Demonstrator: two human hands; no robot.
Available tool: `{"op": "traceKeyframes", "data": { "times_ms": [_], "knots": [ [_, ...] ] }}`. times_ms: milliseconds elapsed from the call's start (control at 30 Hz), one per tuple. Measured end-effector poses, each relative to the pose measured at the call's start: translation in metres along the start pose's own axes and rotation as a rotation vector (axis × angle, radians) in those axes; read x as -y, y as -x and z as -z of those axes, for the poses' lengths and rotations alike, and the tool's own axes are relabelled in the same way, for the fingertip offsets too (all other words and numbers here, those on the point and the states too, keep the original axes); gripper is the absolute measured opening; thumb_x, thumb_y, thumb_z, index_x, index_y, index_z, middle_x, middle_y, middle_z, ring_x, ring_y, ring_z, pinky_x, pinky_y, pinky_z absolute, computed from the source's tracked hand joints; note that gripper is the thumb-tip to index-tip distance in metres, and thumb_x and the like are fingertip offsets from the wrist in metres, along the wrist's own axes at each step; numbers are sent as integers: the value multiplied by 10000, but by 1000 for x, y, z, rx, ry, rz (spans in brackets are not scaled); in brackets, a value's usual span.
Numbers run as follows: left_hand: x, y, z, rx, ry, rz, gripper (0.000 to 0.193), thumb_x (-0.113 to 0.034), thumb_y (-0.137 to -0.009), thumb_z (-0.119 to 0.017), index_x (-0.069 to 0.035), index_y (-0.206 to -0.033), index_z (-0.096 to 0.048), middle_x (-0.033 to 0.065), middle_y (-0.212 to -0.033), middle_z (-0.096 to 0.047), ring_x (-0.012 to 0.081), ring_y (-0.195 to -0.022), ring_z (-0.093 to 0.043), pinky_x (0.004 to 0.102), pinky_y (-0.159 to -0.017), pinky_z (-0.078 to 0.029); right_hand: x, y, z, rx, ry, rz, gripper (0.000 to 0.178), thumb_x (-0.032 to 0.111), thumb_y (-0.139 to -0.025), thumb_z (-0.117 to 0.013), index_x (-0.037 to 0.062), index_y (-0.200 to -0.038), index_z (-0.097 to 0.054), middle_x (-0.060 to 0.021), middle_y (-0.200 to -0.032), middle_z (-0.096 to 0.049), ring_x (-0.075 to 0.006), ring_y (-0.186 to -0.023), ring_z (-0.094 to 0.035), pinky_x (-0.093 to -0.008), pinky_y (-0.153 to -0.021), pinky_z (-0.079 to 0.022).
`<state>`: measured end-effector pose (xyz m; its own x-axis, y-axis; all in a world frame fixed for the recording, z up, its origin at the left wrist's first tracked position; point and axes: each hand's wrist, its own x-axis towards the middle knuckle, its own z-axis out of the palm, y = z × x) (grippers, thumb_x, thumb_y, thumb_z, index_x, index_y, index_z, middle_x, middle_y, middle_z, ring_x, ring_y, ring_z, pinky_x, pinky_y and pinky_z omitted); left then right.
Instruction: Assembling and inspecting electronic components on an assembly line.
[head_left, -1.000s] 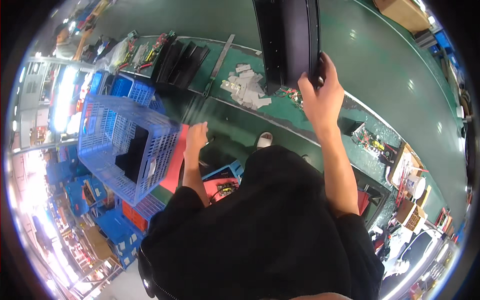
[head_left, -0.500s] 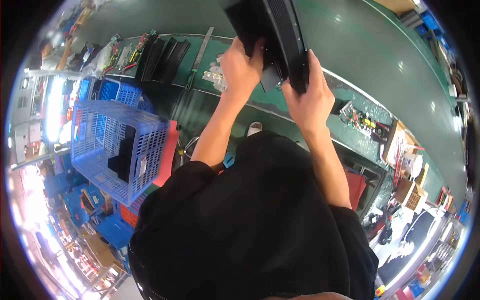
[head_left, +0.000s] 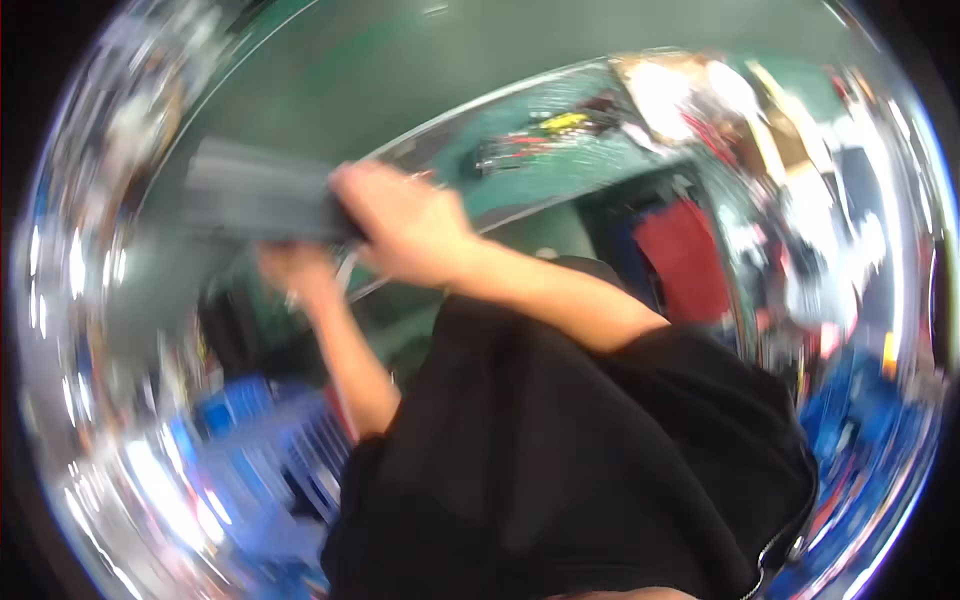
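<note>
A long, dark grey-to-black, straight-edged housing [head_left: 265, 190], smeared by motion blur, is held up in front of the person, reaching toward the left of the view. The right hand [head_left: 410, 225] grips its near end, the thumb side against the dark end and the wrist turned inward. The left hand [head_left: 300, 270] is just below the lower edge of the housing; it is too blurred to tell whether its fingers are closed on it. Beyond the right hand runs a long green-topped table [head_left: 610, 160] with a pale edge, carrying a cluster of red, yellow and black parts [head_left: 560, 130]. Nearer the person, right of the hands, a flat dark red sheet [head_left: 685, 260] lies within a black frame [head_left: 612, 205]. At lower left, beside the left forearm, is a blue slatted plastic crate [head_left: 255, 450] with a black piece [head_left: 303, 492] showing at it.
</note>
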<state>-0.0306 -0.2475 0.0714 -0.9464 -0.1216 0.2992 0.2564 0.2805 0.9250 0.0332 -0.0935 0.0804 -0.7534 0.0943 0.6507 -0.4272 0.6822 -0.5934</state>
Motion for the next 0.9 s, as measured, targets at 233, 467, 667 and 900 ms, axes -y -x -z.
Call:
{"op": "traceKeyframes", "data": {
  "times_ms": [233,467,667,900],
  "knots": [
    [-21,4,-57,415,481,426,407,-224,-852,-507,52,-1147,-553,154,-1152,-599,269,-1027,-596,397,-909,-479,-53,31,91,64,-334,-402,686,354,-714,-731,-36,-1245,-542,-233,-1064,-644,-363,-893,-655,-407,-797,-528],
    [-65,84,-208,428,361,666,520,-375,-873,-436,11,-1199,-560,160,-1145,-609,311,-1023,-605,443,-861,-513,-181,208,316,-432,561,-554,342,249,-823,-690,31,-1072,-604,-175,-984,-613,-354,-968,-575,-453,-846,-460],
    [-32,90,-244,494,402,729,605,-479,-939,-414,-46,-1356,-481,137,-1343,-528,319,-1172,-540,462,-1013,-427,-108,469,580,-1186,1456,-1438,441,292,-799,-659,-19,-1105,-599,-246,-990,-635,-378,-998,-616,-460,-896,-474],
    [-39,97,-298,710,611,937,541,-456,-926,-473,-77,-1307,-524,109,-1251,-579,319,-1155,-535,489,-1005,-414,-89,617,647,-416,1228,-2160,842,627,-704,-698,80,-1320,-525,-233,-1291,-559,-355,-1244,-511,-463,-1007,-417]
  ]
}}
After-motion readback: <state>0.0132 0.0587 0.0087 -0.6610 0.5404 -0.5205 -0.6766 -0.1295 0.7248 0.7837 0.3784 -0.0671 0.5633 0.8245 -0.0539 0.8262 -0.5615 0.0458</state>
